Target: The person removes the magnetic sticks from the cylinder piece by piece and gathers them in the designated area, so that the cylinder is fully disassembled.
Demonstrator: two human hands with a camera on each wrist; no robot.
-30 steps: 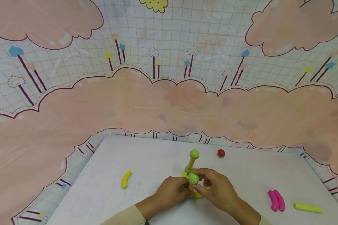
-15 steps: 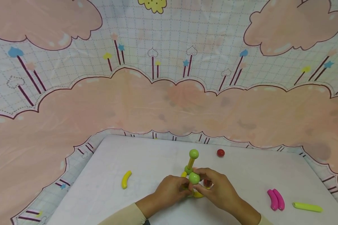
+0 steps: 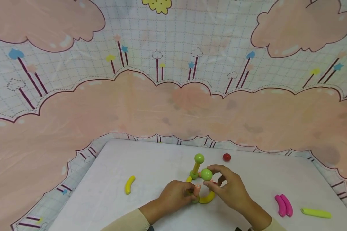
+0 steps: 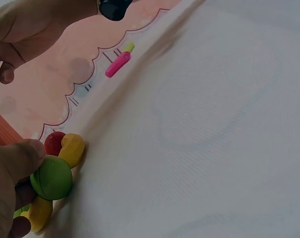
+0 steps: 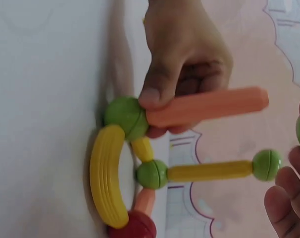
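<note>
My left hand (image 3: 174,196) pinches the foot of an upright orange toy rod (image 5: 209,106), where it joins a green ball (image 5: 126,117). This ball belongs to a ring of curved yellow rods (image 5: 106,176) and balls, including a red ball (image 5: 132,227). A straight yellow rod (image 5: 209,171) stands on the ring's far side, topped by a green ball (image 3: 199,158). Between thumb and fingers, my right hand (image 3: 232,191) holds a loose green ball (image 3: 206,174), apart from the orange rod's bare top. Part of the ring is hidden behind the hands.
On the white tabletop (image 3: 150,160), a curved yellow rod (image 3: 129,184) lies to the left. A loose red ball (image 3: 226,157) sits toward the back. Two curved pink rods (image 3: 284,205) and a lime-yellow rod (image 3: 315,213) lie at the right. A patterned cloth (image 3: 173,112) hangs behind.
My right hand has lifted the green ball off the orange rod's top and carried it right and away from me, baring the rod's end. The left hand stays in place.
</note>
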